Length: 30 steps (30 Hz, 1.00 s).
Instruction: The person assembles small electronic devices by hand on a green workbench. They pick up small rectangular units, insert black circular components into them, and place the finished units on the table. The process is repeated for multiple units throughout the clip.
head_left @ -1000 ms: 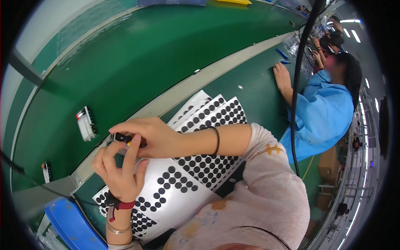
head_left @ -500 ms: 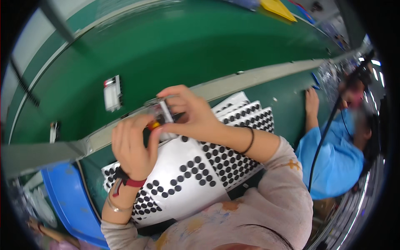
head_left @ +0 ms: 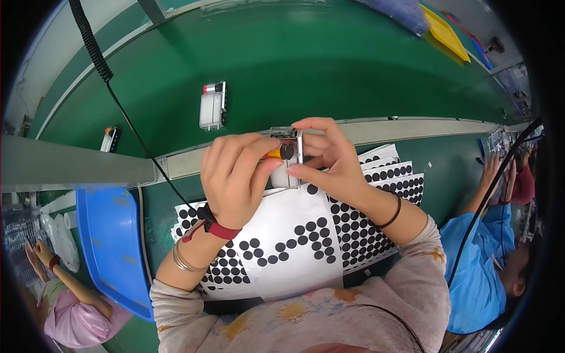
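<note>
My right hand [head_left: 329, 156] holds a small clear plastic case [head_left: 285, 178] upright by its right edge, thumb in front and fingers behind. My left hand [head_left: 235, 170] is at the case's other side, thumb and fingertips pinched around a small yellow-orange piece [head_left: 273, 153]. A black round dot [head_left: 286, 152] shows beside those fingertips, against the case; whether it is fixed there I cannot tell. Beneath both hands lie white sheets [head_left: 282, 229] covered with rows of black round dots, some with bare gaps.
Beyond a pale rail [head_left: 406, 126] is a green surface carrying a similar case [head_left: 212, 106] and another one [head_left: 109, 140]. A blue tray [head_left: 109, 247] stands left. A coiled cable [head_left: 94, 47] hangs in front. Co-workers sit at both sides; one wears a blue garment [head_left: 471, 247].
The view has shifted, so the hands, sheets and cases all appear farther right. Both hands stay on the clear case, and the black dot beside the left fingertips is now sharp.
</note>
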Motion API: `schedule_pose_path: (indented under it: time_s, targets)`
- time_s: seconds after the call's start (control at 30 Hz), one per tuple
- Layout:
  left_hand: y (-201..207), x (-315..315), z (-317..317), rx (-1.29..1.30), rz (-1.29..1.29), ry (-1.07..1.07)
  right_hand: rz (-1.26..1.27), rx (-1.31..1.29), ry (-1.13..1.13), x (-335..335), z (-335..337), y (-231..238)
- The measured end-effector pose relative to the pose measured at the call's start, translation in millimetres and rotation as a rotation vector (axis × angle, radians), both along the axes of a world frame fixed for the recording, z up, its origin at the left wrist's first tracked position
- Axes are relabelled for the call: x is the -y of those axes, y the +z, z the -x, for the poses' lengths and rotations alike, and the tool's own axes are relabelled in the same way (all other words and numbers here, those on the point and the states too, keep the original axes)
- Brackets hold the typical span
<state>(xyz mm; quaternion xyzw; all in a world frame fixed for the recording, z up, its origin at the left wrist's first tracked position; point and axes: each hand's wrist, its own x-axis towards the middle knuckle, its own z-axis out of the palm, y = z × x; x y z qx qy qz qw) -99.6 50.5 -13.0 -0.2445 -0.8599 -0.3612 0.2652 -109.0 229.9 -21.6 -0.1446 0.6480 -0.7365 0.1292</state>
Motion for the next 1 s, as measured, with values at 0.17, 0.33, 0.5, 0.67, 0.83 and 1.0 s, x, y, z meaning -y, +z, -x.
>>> schedule_pose_path:
  time_s: [0.17, 0.33, 0.5, 0.67, 0.83, 1.0]
  targets:
    - [-0.9, 1.3, 0.5, 0.147, -0.025, -0.015, -0.032, -0.076, -0.044, 0.5, -0.8, -0.9]
    - [-8.1, -6.6, -1.0, 0.359, -0.341, -0.041, 0.015, -0.045, -0.071, 1.1, -2.3, 1.0]
    - [-8.8, 2.6, 0.7, 0.208, -0.167, -0.027, -0.009, -0.001, -0.025, 2.9, -3.8, 2.5]
    - [1.9, -3.3, 0.4, -0.068, -0.074, -0.14, -0.051, -0.006, -0.009, 2.4, -4.9, 2.5]
    - [8.5, -4.6, 0.4, 0.001, -0.059, -0.173, 0.019, -0.031, -0.028, -1.7, -4.7, -4.5]
    - [-11.6, -2.7, -6.9, 0.414, -0.504, -0.136, 0.012, -0.192, -0.09, -1.8, -0.5, -2.1]
